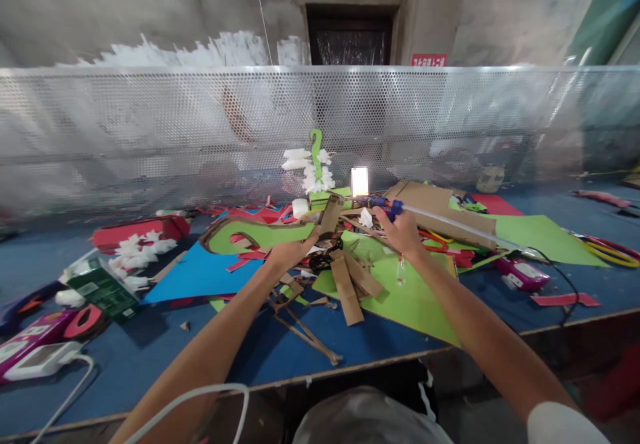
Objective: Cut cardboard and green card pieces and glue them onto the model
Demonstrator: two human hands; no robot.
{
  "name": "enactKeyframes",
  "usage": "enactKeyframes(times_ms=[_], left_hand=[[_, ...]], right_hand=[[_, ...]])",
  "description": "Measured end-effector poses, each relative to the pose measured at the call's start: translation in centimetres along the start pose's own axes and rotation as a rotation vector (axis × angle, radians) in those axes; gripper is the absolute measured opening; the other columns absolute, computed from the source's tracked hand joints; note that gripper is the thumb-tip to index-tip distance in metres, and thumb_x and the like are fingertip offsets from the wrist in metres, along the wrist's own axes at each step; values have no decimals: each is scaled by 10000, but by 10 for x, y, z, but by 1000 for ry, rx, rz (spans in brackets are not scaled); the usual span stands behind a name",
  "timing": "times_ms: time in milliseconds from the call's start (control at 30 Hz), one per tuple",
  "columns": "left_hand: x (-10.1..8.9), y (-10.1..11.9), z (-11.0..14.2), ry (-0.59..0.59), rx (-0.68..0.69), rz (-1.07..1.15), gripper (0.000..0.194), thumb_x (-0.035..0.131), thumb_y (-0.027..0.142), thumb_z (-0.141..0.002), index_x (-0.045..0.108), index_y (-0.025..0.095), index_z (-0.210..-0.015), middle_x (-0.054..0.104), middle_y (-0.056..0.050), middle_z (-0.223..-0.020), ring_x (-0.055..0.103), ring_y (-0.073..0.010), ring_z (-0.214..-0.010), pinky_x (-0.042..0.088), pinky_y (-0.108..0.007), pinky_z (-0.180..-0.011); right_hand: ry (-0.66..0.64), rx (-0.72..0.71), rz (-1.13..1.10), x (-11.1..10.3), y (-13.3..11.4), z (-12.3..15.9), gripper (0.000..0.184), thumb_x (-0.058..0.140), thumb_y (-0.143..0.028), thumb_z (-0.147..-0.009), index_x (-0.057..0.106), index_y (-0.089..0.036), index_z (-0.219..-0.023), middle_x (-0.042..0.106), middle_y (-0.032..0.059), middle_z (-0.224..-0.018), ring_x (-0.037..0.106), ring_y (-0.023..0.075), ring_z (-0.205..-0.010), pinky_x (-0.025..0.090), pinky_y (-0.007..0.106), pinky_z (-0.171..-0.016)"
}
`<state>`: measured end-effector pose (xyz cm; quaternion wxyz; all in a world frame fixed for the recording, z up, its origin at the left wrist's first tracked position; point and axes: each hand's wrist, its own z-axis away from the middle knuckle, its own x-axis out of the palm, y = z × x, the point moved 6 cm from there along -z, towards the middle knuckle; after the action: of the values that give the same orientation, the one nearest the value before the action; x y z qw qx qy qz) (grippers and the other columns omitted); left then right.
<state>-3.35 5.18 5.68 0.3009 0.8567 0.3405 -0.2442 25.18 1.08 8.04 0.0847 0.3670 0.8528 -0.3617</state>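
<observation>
My left hand (296, 249) is closed around the end of a green, curved cardboard piece (270, 234), at a short brown cardboard strip (331, 216). Whether the strip is joined to the curved piece I cannot tell. In my right hand (404, 232) is a blue hot glue gun (380, 203), its nozzle pointing left at the strip's upper part. A long clear glue stick (455, 223) sticks out behind the gun. Beyond the hands stands a green hook-shaped cutout (317, 154) with white flower-like pieces (318, 179). Loose brown cardboard strips (347, 291) lie between my arms.
A blue table (280, 371) carries green sheets (415, 304), a blue sheet (200, 274), scissors (613, 251), a dark green box (103, 287) and purple devices (523, 274). A lit phone screen (360, 181) stands at the back before a perforated metal screen (175, 131). A white cable (190, 397) crosses my left forearm.
</observation>
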Motion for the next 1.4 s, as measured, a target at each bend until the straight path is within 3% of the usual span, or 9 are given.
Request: enactKeyframes(times_ms=[167, 333, 500, 600, 800, 1100, 1233, 1333, 1400], left_hand=[[-1, -4, 0, 0, -75, 80, 417, 565, 641, -895, 688, 246, -943, 716, -39, -717, 720, -279, -844, 564, -325, -762], [-2, 1, -2, -17, -37, 184, 383, 555, 608, -904, 613, 248, -785, 724, -47, -762, 704, -259, -826, 564, -332, -797], [-4, 5, 0, -26, -41, 261, 406, 554, 585, -914, 534, 248, -687, 677, -29, -692, 661, -224, -713, 551, -328, -777], [-8, 7, 2, -8, -74, 278, 417, 552, 590, -915, 513, 248, -679, 645, -18, -647, 637, -209, -660, 543, -321, -736], [-7, 12, 3, -17, -65, 298, 399, 559, 624, -894, 601, 247, -772, 739, -56, -799, 699, -254, -818, 571, -346, -810], [-1, 4, 2, -32, -86, 267, 394, 569, 614, -878, 592, 244, -742, 732, -49, -764, 697, -247, -801, 584, -348, -816], [-5, 9, 0, -50, -78, 294, 404, 572, 621, -872, 567, 245, -723, 698, -50, -723, 682, -250, -796, 577, -356, -806], [-6, 10, 1, -57, -102, 334, 416, 586, 629, -870, 550, 248, -707, 662, -43, -664, 662, -245, -755, 569, -357, -768], [-6, 6, 2, -56, -135, 360, 428, 581, 614, -886, 523, 251, -667, 611, -21, -595, 630, -219, -667, 554, -339, -725]], right_hand=[[-69, 35, -9, 4, 7, 0, 501, 501, -641, -975, 608, -217, -729, 642, 40, -652, 620, 220, -663, 420, 313, -645], [-217, 53, -170, 14, 7, 4, 476, 528, -642, -970, 694, -205, -877, 686, 34, -711, 631, 199, -644, 464, 300, -642], [-92, 176, -278, 8, 16, 1, 538, 520, -695, -951, 707, -196, -875, 644, 23, -644, 592, 185, -554, 466, 293, -556], [-144, 207, -221, 13, 22, -1, 544, 523, -698, -950, 694, -202, -807, 650, 32, -637, 624, 199, -590, 482, 293, -571], [-253, 278, -273, 30, 17, 2, 534, 523, -710, -940, 667, -215, -799, 624, 13, -607, 586, 176, -505, 476, 289, -519], [-480, 251, -721, 38, -1, 15, 639, 539, -852, -847, 591, -218, -783, 560, -11, -602, 504, 134, -489, 409, 268, -490], [-220, 317, -862, 26, 10, 2, 667, 404, -886, -879, 582, -243, -870, 495, -27, -593, 448, 131, -465, 411, 268, -469], [3, 400, -745, 16, 32, -10, 681, 387, -902, -869, 566, -246, -837, 510, -14, -606, 464, 139, -474, 434, 278, -474], [-14, 464, -597, 15, 46, -12, 671, 456, -898, -846, 572, -238, -793, 528, -9, -592, 496, 144, -479, 450, 281, -480]])
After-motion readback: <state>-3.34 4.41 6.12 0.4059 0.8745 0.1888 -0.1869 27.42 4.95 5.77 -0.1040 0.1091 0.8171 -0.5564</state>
